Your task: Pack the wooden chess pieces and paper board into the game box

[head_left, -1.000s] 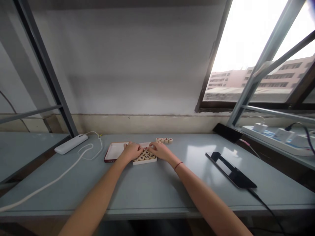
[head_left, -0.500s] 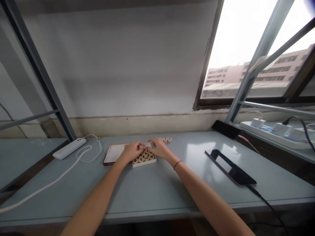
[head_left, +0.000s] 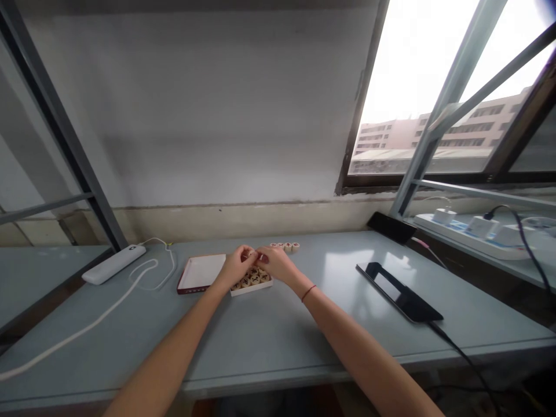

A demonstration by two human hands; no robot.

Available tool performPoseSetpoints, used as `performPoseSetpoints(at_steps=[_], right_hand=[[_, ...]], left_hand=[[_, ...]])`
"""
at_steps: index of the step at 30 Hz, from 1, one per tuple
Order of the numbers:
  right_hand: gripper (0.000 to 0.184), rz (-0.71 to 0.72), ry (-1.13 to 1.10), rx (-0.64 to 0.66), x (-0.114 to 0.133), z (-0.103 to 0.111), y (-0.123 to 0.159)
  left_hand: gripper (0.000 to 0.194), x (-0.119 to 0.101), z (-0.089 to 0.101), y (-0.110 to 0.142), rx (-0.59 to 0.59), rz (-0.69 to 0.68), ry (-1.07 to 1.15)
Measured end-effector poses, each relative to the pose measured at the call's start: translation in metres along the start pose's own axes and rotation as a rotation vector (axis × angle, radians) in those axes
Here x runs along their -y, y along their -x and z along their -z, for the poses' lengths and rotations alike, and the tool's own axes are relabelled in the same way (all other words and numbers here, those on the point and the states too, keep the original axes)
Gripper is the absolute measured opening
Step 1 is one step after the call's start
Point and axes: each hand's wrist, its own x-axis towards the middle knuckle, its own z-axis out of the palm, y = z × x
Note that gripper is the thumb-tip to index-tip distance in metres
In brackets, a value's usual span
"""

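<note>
A white box (head_left: 252, 287) of round wooden chess pieces with black marks lies on the grey table (head_left: 278, 336). My left hand (head_left: 234, 266) and my right hand (head_left: 273, 263) meet above its far edge, fingertips pinched together on a small piece between them. Which hand grips it is hard to tell. The box's red-edged lid (head_left: 200, 272) lies just left of the box, white inside and bare. A short row of loose pieces (head_left: 285, 247) lies on the table beyond my right hand.
A white power bank (head_left: 114, 264) with a looping white cable (head_left: 87, 324) sits at the left. A dark tablet (head_left: 397, 292) with a black cord lies to the right. A power strip (head_left: 471, 238) with plugs rests on the window ledge.
My hands lifted from lying flat over the box and drew together into a pinch above its far edge. The view shifted slightly to the right.
</note>
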Motion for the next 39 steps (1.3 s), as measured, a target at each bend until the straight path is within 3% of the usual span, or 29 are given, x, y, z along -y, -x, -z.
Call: performPoseSetpoints(at_steps=[7,11,17,22,25,29,35,39], right_hand=[[0.018,-0.070,-0.055,0.071,-0.016,0.004,0.002],[0.022,-0.040,-0.033,0.068,-0.013,0.000,0.004],[0.016,-0.111,-0.091,0.049,-0.005,-0.002,0.000],[0.018,-0.378,-0.012,-0.127,-0.040,0.018,0.003],[0.012,-0.465,0.036,-0.056,-0.068,0.025,0.010],[0.010,-0.444,0.077,0.030,-0.085,0.020,0.015],[0.020,-0.342,0.079,0.106,-0.080,0.019,0.014],[0.025,-0.359,0.075,0.053,-0.075,0.021,0.011]], left_hand=[[0.027,0.014,0.009,-0.006,-0.073,0.011,-0.124],[0.029,0.020,0.010,-0.005,0.003,0.023,-0.175],[0.035,0.013,0.008,-0.001,0.125,0.001,-0.195],[0.036,0.012,0.008,-0.002,0.088,0.008,-0.203],[0.035,0.013,0.008,-0.001,0.095,0.009,-0.236],[0.033,0.013,0.007,0.000,0.104,-0.008,-0.265],[0.032,0.019,0.005,-0.003,0.088,-0.089,-0.281],[0.035,0.021,0.003,-0.004,0.064,-0.113,-0.278]])
